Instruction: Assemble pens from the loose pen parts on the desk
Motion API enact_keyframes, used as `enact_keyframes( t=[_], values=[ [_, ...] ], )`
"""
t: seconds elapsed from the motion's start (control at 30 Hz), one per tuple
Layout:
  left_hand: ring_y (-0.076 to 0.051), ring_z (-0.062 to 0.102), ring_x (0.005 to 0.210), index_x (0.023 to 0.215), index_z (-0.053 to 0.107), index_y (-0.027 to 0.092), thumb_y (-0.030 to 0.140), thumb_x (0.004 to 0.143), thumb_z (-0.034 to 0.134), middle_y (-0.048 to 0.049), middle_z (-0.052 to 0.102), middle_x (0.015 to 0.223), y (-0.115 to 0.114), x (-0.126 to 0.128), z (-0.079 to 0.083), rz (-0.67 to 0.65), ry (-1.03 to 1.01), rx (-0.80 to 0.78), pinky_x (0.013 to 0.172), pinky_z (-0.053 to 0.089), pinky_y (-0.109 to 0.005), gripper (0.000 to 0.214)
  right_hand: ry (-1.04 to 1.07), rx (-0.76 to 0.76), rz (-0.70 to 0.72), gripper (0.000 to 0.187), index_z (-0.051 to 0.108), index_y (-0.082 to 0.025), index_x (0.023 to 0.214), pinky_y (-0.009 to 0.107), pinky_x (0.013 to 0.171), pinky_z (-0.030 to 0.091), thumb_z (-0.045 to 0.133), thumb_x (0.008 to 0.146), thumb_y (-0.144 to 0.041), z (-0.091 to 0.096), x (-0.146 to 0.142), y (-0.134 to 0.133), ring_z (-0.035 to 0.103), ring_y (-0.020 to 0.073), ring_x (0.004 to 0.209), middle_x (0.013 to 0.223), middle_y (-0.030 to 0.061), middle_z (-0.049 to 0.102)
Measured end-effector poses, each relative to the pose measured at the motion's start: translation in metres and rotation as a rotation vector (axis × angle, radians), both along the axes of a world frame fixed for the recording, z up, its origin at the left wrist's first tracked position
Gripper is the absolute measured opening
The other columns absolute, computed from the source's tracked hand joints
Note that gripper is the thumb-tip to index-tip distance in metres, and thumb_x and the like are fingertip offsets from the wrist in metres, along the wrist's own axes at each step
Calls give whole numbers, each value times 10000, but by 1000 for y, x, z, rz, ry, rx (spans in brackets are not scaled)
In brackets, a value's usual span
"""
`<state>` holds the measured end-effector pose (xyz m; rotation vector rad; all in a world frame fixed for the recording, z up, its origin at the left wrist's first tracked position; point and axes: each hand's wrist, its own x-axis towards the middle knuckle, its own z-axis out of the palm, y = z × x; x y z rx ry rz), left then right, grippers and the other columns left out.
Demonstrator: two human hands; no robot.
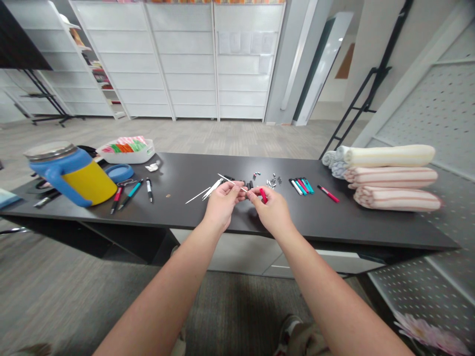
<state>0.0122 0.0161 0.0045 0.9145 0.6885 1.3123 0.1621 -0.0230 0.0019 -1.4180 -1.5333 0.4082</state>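
Observation:
My left hand point(222, 202) is closed in a pinch on a thin white pen refill point(232, 181) that sticks out up and to the left. My right hand point(270, 207) is closed around a red pen part point(263, 195), its fingertips meeting the refill's end. Both hands hover just above the dark table point(185, 217). More white refills point(208, 192) lie on the table left of my left hand. Small metal springs and tips point(272, 180) and black pen pieces point(249, 185) lie just beyond my hands.
Assembled pens point(301, 186) and a red pen point(328, 193) lie right of centre. Rolled towels point(393, 178) are stacked at the right end. At the left stand a yellow and blue jug point(74, 178), a white tray point(128, 151), a blue lid point(118, 172) and more pens point(131, 193).

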Motion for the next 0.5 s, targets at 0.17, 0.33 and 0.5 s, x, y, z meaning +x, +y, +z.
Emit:
enact_keyframes(
  t=[0.17,0.33,0.5],
  values=[
    [-119,707,821,944,758,115,260,843,877,-60,755,900,-7,4,0,-21,-155,-151,924,586,-314,213,20,-7,-2,232,776,-230,985,339,746,461,655,982,-429,3,0,-3,626,219,745,859,33,760],
    [-177,763,888,984,699,131,303,915,824,-91,769,913,-16,7,1,-101,-235,-231,978,606,-391,223,-65,70,17,189,775,-233,988,356,786,479,673,985,-391,13,4,-7,638,234,812,928,53,755],
    [-203,784,855,1010,662,135,353,1021,682,-130,782,918,-18,9,4,-161,-221,-273,935,630,-410,220,-149,137,42,128,788,-236,958,361,835,497,697,975,-324,21,7,-8,655,239,874,974,69,737]
  ],
)
